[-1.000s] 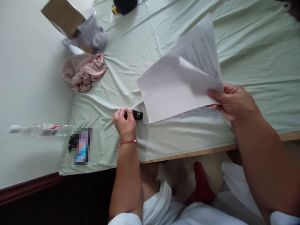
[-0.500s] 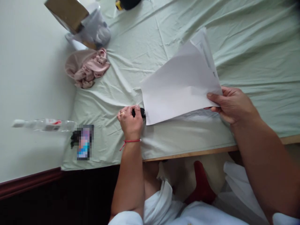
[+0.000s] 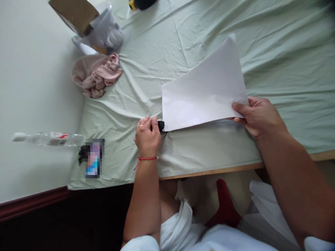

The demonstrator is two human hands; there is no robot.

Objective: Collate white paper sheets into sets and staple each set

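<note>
White paper sheets [image 3: 204, 94] are held up at a slant over the cloth. Their right-hand lower edge is pinched by my right hand [image 3: 263, 116], thumb on top and fingers beneath. My left hand [image 3: 148, 136], with a ring and a red string bracelet, is closed around a small black stapler [image 3: 161, 125]. The stapler's front end meets the lower left corner of the paper; most of its body is hidden under my fingers. I cannot see whether its jaws are pressed together.
A pale green cloth [image 3: 209, 150] covers the table. On the left lie a clear bottle [image 3: 54, 138], a blurred-out phone [image 3: 94, 158] and a crumpled pink cloth [image 3: 101, 78]. Behind stand a plastic container [image 3: 112, 35] and a brown box [image 3: 75, 15]. A yellow-black object [image 3: 142, 4] sits at the top edge.
The paper's left corner has shifted slightly right and up. Printed under-sheets that fanned out at the far right are now covered. My left hand has moved a little right with the stapler.
</note>
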